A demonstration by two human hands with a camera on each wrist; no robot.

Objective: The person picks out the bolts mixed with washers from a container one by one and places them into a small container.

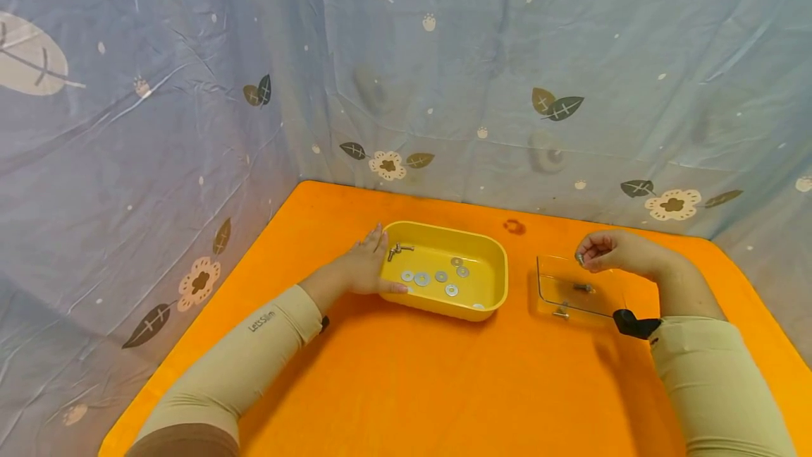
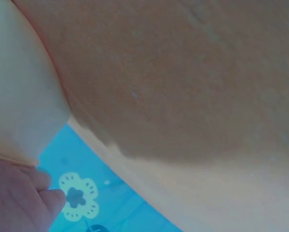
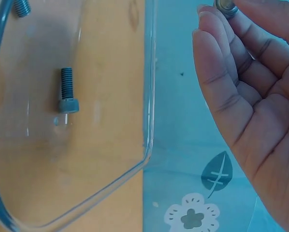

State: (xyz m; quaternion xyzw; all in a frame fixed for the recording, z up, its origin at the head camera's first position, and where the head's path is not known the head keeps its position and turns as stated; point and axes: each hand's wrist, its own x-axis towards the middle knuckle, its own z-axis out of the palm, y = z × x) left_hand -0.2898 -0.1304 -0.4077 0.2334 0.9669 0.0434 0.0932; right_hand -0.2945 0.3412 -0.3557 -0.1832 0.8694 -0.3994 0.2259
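- Two hands, two containers (clock as in the head view, 12 = away from the person): right hand (image 1: 622, 252) at the clear plastic tray (image 3: 150, 96), left hand (image 1: 364, 270) at the yellow bin (image 1: 444, 240).
- Held bolt (image 1: 580, 259) is up in the right fingertips. Thumb and index look pinched on it, other fingers tucked together alongside.
- Its long axis? Can't tell tbh, fingers cover most of it; the right wrist view only catches a round end at the top edge.
- Could be above the tray's 12 o'clock rim or just past it, wouldn't swear to either.
- Key relation imo: from those fingertips the dark cap-head bolt (image 1: 583, 288) lies at 6 o'clock, lower down in the tray, not touching them. Long axis roughly 9 to 3, head at the 3 end. Second bolt (image 1: 561, 314) is between 6 and 7, lying about the same way, seen through clear plastic.
- Yellow bin is at 9 o'clock from the right hand, well apart. Small bolts (image 1: 397, 249) near its 10 o'clock corner, flat washers (image 1: 421, 278) across the floor.
- Left hand rests on the bin's 9 o'clock end, fingers spread, thumb apart over the 7 o'clock rim.
- Nearer hand for the tray bolts: right, easily. Left's nearer the bin's bolts.
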